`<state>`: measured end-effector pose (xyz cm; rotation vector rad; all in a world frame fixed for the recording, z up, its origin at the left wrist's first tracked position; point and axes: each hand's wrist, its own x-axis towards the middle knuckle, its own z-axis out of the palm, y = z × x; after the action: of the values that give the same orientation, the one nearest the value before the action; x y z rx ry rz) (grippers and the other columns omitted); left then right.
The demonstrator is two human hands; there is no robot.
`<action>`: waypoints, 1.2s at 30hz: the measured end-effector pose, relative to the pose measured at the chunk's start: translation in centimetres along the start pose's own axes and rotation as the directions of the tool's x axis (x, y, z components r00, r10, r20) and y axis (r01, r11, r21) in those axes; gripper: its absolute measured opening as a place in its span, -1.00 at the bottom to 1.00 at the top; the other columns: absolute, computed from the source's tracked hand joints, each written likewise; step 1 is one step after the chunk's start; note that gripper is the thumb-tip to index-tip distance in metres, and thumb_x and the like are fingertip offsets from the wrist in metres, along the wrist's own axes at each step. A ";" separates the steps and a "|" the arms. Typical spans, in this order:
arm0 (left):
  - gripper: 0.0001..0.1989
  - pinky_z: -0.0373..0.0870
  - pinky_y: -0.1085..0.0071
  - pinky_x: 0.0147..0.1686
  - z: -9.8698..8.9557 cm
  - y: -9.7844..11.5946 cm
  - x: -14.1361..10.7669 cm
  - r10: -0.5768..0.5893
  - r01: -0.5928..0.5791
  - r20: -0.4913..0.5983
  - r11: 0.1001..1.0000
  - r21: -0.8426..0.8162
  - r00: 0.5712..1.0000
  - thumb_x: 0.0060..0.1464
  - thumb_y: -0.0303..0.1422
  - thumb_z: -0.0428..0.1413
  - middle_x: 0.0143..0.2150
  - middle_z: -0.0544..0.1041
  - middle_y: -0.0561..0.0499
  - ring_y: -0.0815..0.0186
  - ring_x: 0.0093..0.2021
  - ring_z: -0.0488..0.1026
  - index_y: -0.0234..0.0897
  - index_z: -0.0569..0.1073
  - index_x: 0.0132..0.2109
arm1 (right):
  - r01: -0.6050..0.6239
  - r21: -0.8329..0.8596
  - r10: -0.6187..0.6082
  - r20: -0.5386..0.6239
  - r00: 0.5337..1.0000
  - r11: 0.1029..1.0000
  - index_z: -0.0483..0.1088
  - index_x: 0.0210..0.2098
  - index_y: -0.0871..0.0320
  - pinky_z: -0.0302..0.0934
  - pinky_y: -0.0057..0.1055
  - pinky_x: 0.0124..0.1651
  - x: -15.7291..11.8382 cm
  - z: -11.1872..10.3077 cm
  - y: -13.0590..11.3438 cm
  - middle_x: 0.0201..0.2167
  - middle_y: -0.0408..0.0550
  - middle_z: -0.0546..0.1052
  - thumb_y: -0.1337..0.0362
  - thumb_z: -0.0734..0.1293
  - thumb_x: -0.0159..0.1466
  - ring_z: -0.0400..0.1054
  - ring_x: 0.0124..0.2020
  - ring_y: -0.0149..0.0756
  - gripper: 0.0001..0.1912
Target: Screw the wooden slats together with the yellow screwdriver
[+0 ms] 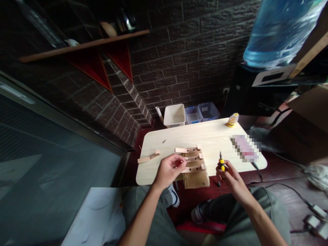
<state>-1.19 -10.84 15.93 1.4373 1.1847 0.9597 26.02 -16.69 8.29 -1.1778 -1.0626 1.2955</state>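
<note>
My left hand [171, 168] is over the light wooden table [153, 174], thumb and fingertips pinched together beside the middle of several wooden pieces; whatever is between the fingertips is too small to make out. These pieces, such as the top one [188, 150], have dark holes and lie in a row on a piece of brown cardboard [196, 180] that overhangs the near table edge. My right hand [228, 173] holds a yellow-and-black screwdriver [221, 164] with its tip pointing up, right of the cardboard.
Another wooden piece [148, 157] lies on the left, with small metal bits [164, 141] behind it. A yellow-based clear container [232, 120] stands at the back right, near a blurred pink object [244, 147]. Bins [174, 115] stand behind the table.
</note>
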 end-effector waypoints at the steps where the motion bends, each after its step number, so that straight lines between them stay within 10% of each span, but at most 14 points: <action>1: -0.71 0.60 0.40 -0.22 1.3 -0.4 -0.8 -0.008 0.009 0.015 0.999 -0.036 1.000 0.11 -0.15 0.36 -0.25 0.70 -0.08 0.27 -0.30 0.64 -0.29 0.60 -0.22 | 0.002 -0.008 -0.002 0.008 1.000 1.000 0.38 -0.06 0.01 0.32 -0.37 -0.28 -0.2 0.6 -0.1 -0.32 -0.15 0.51 -0.12 0.37 0.41 0.40 -0.37 -0.31 -0.64; 11: -0.64 0.68 0.19 -0.08 7.4 -5.7 -5.0 -0.109 0.124 0.069 0.954 -0.273 0.992 0.18 -0.03 0.30 -0.16 0.70 -0.17 0.11 -0.15 0.70 -0.25 0.53 -0.14 | 0.039 -0.148 -0.014 0.166 0.986 0.988 0.51 -0.20 0.18 0.41 -0.27 -0.17 -1.3 4.7 -0.1 -0.35 -0.13 0.56 -0.03 0.40 0.42 0.48 -0.31 -0.28 -0.64; 24: -0.75 0.57 0.39 -0.17 3.5 -10.1 -8.2 -0.165 0.151 -0.181 0.985 -0.088 0.970 0.20 -0.14 0.30 -0.20 0.64 -0.05 0.25 -0.19 0.62 -0.22 0.57 -0.13 | 0.028 -0.355 0.020 0.132 0.991 0.935 0.56 -0.15 0.10 0.43 -0.30 -0.07 -0.4 3.4 1.4 -0.15 0.00 0.71 0.29 0.38 0.28 0.60 -0.16 -0.10 -0.84; 36: -0.61 0.48 0.48 -0.27 2.6 -14.5 -3.6 -0.181 0.140 -0.334 0.980 -0.142 0.925 0.06 -0.17 0.38 -0.24 0.47 0.08 0.40 -0.30 0.51 -0.18 0.33 -0.20 | 0.041 -0.431 0.014 0.124 0.992 0.901 0.58 0.01 0.06 0.45 -0.19 0.08 1.9 3.2 2.0 -0.02 0.04 0.70 0.28 0.37 0.29 0.60 -0.04 -0.02 -0.69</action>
<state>-2.12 -14.61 1.28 1.0858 1.4532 1.1766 22.68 -14.82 6.62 -1.4264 -1.5033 1.1638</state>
